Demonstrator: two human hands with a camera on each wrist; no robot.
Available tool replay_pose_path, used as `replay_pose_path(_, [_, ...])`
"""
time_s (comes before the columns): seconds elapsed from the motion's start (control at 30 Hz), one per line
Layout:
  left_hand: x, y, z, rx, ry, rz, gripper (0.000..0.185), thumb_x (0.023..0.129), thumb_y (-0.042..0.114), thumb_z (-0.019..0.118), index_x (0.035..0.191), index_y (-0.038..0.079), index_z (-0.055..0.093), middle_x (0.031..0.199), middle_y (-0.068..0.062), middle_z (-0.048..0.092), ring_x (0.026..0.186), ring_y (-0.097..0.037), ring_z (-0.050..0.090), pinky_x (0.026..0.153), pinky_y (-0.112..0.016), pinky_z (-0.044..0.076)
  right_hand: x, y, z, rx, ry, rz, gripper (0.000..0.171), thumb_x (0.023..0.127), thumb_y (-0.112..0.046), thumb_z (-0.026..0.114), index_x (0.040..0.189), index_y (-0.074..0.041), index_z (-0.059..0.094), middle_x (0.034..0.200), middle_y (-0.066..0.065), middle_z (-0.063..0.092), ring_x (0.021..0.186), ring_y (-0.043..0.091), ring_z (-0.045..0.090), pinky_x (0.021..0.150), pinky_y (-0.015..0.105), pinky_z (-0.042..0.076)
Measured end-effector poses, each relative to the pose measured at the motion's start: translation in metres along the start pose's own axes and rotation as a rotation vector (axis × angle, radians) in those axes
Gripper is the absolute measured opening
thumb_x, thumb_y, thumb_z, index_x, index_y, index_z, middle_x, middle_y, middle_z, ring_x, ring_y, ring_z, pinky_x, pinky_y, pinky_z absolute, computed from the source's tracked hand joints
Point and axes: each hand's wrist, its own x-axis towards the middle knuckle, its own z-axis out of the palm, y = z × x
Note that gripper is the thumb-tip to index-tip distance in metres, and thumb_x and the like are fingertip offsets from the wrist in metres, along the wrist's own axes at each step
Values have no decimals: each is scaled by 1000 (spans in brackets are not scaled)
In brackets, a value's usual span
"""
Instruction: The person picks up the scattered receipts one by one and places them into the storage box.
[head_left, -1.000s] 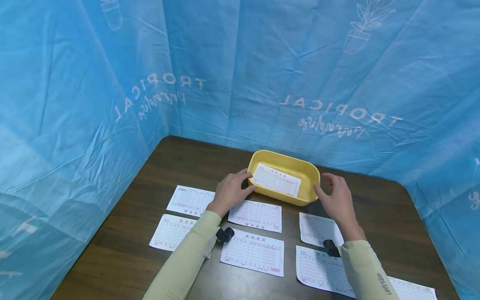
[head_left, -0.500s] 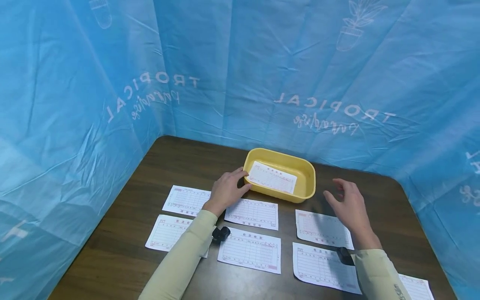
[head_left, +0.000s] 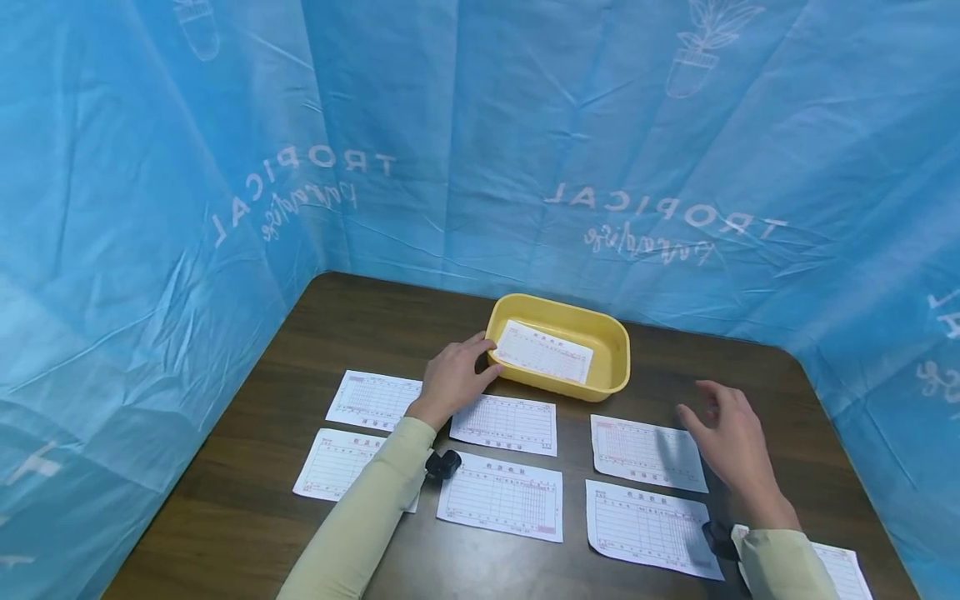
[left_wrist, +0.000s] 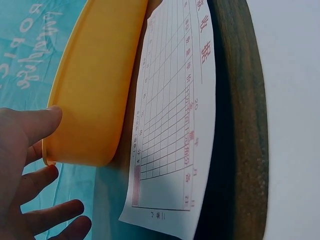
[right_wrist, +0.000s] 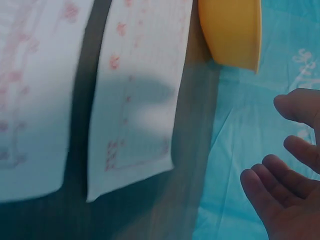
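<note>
Just above the middle of the head view, a shallow yellow tray [head_left: 617,367] is sitting on the dark wooden table [head_left: 247,467], its corners rounded and its rim slightly flared. A white slip [head_left: 543,351] printed with a pink-red ruled grid is lying slanted inside it, one corner riding up over the near left rim. The left hand [head_left: 452,380] is reaching in from the lower left of the frame and touching the tray's left end; in the left wrist view the thumb is pressing flat against the yellow outer wall [left_wrist: 95,95] while the other fingers [left_wrist: 47,215] are lying spread and straight below it, so the hand is not clasping anything. The right hand [head_left: 731,437] is hanging in the air at the lower right of the head view, well apart from the tray, fingers relaxed and spread, holding nothing. Below it a printed form [head_left: 647,451] is lying flat on the table, and more forms of the same kind are lying in rows across the lower part of the frame, one [head_left: 504,422] just below the tray. Blue printed sheeting [head_left: 480,142] is filling the whole upper half behind the table.
</note>
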Motion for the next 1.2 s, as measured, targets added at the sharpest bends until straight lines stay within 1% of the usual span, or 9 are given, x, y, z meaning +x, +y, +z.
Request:
replay_pose_path(0.13, [-1, -1, -1, 7, 1, -13, 48, 91, 49, 61, 134, 28, 57, 148, 6, 41, 122, -23, 49, 92, -49, 46, -6, 9, 0, -6, 3, 11, 56, 91, -26, 67, 133, 3, 46, 126, 28, 44, 107, 45, 49, 83, 61, 45])
replay_pose_path(0.4, [-1, -6, -6, 2, 17, -12, 50, 91, 50, 61, 135, 27, 56, 149, 5, 41, 122, -25, 49, 92, -50, 46, -15, 23, -3, -28, -1, 41, 57, 90, -24, 68, 133, 5, 45, 125, 30, 44, 107, 47, 47, 83, 64, 44])
replay_pose_path(0.63, [0, -8, -11, 3, 35, -18, 50, 90, 49, 62, 135, 27, 56, 148, 6, 41, 122, -24, 49, 92, -51, 46, -21, 37, -5, -66, -31, 88, 60, 90, -26, 67, 133, 8, 43, 126, 33, 42, 108, 50, 44, 83, 65, 42])
replay_pose_path(0.83, [1, -6, -13, 14, 31, -19, 50, 91, 50, 60, 136, 28, 55, 149, 6, 40, 122, -24, 49, 92, -51, 45, -28, 48, -13, -81, -33, 160, 65, 91, -30, 65, 135, 10, 40, 127, 36, 39, 111, 52, 41, 85, 67, 39])
replay_pose_path(0.97, [3, -4, -13, 24, 32, -25, 50, 91, 51, 60, 136, 28, 55, 149, 6, 41, 122, -24, 49, 92, -51, 45, -34, 60, -20, -104, -40, 209, 64, 91, -29, 65, 133, 11, 41, 125, 37, 40, 111, 53, 41, 85, 67, 38])
replay_pose_path(1.1, [5, 0, -12, 26, 29, -14, 51, 90, 51, 60, 135, 28, 56, 149, 7, 41, 122, -25, 50, 91, -52, 46, -41, 77, -29, -125, -73, 302, 63, 91, -28, 64, 132, 13, 40, 123, 38, 40, 110, 54, 41, 85, 67, 37])
replay_pose_path(1.2, [6, 3, -11, 23, 24, -3, 51, 91, 51, 60, 136, 28, 55, 149, 6, 40, 123, -25, 49, 92, -53, 45, -46, 91, -36, -130, -112, 376, 65, 92, -32, 62, 132, 14, 39, 121, 38, 40, 109, 54, 41, 83, 67, 37])
